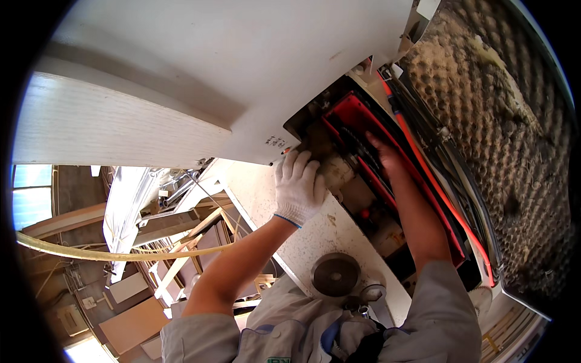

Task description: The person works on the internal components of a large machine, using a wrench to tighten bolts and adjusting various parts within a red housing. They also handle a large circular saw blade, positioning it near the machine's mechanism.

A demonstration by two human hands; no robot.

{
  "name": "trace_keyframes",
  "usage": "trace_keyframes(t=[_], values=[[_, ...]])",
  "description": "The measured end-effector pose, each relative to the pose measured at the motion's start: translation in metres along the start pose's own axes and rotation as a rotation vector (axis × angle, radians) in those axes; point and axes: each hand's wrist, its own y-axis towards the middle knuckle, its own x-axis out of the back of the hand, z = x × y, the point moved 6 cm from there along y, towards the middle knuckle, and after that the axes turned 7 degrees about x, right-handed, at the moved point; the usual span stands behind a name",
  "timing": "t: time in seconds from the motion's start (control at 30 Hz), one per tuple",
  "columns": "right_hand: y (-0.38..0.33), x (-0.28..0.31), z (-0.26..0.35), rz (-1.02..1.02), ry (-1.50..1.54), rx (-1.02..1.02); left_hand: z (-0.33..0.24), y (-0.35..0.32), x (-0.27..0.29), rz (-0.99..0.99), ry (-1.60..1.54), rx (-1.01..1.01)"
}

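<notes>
My left hand (298, 184), in a white knitted glove with a blue cuff edge, rests with its fingers stretched out at the lower corner of a white machine panel (254, 103). It holds nothing. My bare right hand (387, 154) reaches into an open machine bay, inside a long red metal housing (351, 112). Its fingers lie in shadow beside a long dark part (358, 140), so their grip does not show. Below the left hand runs a speckled light machine ledge (348, 233), with a round dark metal disc (336, 274) near my body.
An orange-red hose (423, 163) and black cables run along the bay's right side. Beyond them stands a dusty, dimpled foam-lined cover (484, 121). A yellowish hose (121, 255) crosses at left, above stacked wooden boards (134, 320) and clear plastic sheeting (130, 212).
</notes>
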Motion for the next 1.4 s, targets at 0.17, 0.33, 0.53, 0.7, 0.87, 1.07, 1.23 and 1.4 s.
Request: trace_keyframes(t=[0.17,0.33,0.53,0.7,0.87,1.07,1.23,1.4], values=[[0.036,0.038,-0.020,0.046,0.086,0.049,-0.001,0.001,-0.002,-0.015,-0.017,-0.015],[0.050,0.062,-0.019,0.018,0.049,0.237,-0.001,0.003,-0.001,-0.002,-0.036,0.010],[0.030,0.041,-0.006,-0.133,-0.039,0.276,0.003,0.000,0.002,-0.017,-0.052,0.006],[0.013,0.019,-0.001,-0.165,-0.060,0.247,0.007,-0.002,0.006,-0.019,-0.047,0.015],[0.028,0.049,0.003,-0.048,-0.001,0.327,-0.002,0.005,0.001,-0.023,-0.066,-0.010],[0.006,0.011,-0.004,-0.066,-0.084,0.014,0.007,-0.002,0.004,-0.011,-0.028,0.011],[0.028,0.039,-0.006,-0.002,-0.017,0.058,0.000,0.004,-0.001,-0.006,-0.039,0.000],[0.021,0.034,-0.010,0.065,0.072,0.169,0.006,-0.002,0.001,-0.008,-0.025,0.010]])
